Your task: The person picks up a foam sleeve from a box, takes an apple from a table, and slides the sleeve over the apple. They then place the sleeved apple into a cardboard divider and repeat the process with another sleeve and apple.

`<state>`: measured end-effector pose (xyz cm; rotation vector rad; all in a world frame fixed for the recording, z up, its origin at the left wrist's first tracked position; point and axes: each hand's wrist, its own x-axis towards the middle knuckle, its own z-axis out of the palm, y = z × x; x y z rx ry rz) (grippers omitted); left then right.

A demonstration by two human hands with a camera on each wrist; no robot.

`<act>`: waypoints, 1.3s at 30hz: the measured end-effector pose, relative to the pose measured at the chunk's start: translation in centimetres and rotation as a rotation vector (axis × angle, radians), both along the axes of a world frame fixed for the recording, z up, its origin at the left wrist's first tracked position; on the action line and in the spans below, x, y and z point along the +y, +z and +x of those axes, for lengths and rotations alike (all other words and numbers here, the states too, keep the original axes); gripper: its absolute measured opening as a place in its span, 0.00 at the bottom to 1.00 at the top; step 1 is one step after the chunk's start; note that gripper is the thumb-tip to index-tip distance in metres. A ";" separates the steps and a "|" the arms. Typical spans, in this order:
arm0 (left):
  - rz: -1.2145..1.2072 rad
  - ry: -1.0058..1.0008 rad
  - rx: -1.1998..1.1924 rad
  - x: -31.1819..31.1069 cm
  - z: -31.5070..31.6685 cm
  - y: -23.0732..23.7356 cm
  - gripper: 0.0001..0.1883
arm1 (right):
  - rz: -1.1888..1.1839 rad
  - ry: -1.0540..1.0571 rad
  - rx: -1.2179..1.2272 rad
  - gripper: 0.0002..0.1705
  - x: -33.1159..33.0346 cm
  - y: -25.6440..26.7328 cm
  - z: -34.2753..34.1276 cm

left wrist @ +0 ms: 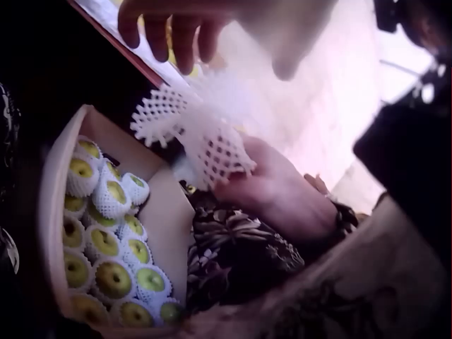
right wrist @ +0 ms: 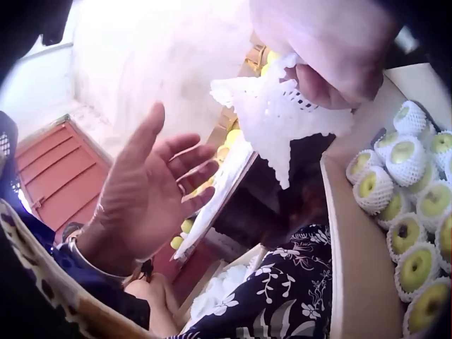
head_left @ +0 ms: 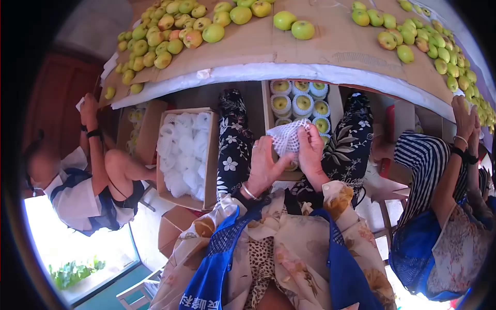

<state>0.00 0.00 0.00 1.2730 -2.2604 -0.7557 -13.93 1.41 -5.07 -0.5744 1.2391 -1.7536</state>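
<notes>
A white foam net [head_left: 287, 138] is pinched by the right hand [head_left: 311, 152] above an open box between the knees. The left hand [head_left: 266, 168] is beside it, thumb stretched toward the net. In the left wrist view the net [left wrist: 212, 145] spreads out limp from the right hand [left wrist: 272, 191], below the left hand's [left wrist: 212, 25] separated fingers. The right wrist view shows the left hand [right wrist: 152, 191] palm open, apart from the net [right wrist: 261, 116], whose edge the right hand's [right wrist: 328, 53] curled fingers grip. No fruit can be seen inside the net.
Netted green apples [head_left: 302, 105] fill the box between the knees. A carton of white foam nets [head_left: 183, 155] stands at the left. Loose apples [head_left: 175, 31] lie on the cardboard-covered table [head_left: 248, 59] ahead. One person sits on each side [head_left: 77, 196].
</notes>
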 end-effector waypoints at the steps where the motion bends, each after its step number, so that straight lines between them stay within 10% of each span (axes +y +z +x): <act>1: 0.158 0.052 0.304 -0.3 -0.1 -0.5 0.20 | -0.027 0.011 0.083 0.07 0.0 -0.2 0.0; 3: 0.505 0.148 0.777 0.1 0.2 -0.8 0.07 | -0.023 0.022 0.154 0.07 1.3 -0.1 0.3; 8: 0.647 0.290 1.037 -1.3 1.9 -0.8 0.06 | 0.046 0.110 -0.047 0.12 1.1 0.0 1.1; 13: 0.300 0.251 0.814 -2.4 2.8 0.7 0.09 | 0.126 0.244 0.136 0.26 1.5 -0.5 0.2; 15: 0.104 0.135 0.312 -2.7 3.6 2.5 0.11 | 0.033 0.172 0.223 0.34 1.4 0.6 -0.2; 18: 0.138 0.055 0.321 -2.1 2.8 2.9 0.14 | -0.119 0.391 0.925 0.49 1.1 5.1 -0.8; 21: 0.157 0.001 0.361 -1.5 1.7 2.9 0.15 | 0.042 0.678 1.096 0.43 1.2 4.9 0.9; 25: -0.001 0.063 0.276 -1.9 3.1 4.0 0.20 | 0.184 0.774 0.642 0.23 2.0 1.9 1.2; 29: 0.178 0.315 0.816 -4.6 5.5 4.3 0.26 | 0.046 0.521 0.472 0.16 2.0 -0.1 0.5; 31: 0.261 0.429 0.937 -5.2 6.2 3.9 0.29 | -0.021 0.489 -0.043 0.15 1.7 1.6 0.0; 34: 0.707 -0.065 0.386 -4.3 6.5 2.4 0.42 | -0.033 0.636 -0.100 0.17 1.2 3.4 -0.4; 36: 0.984 -0.149 0.798 -2.7 3.9 2.1 0.39 | 0.014 0.808 -0.117 0.21 1.6 3.2 -0.3; 39: 0.997 -0.045 0.640 -1.3 2.3 0.2 0.28 | -0.040 0.867 0.251 0.26 1.7 2.4 0.5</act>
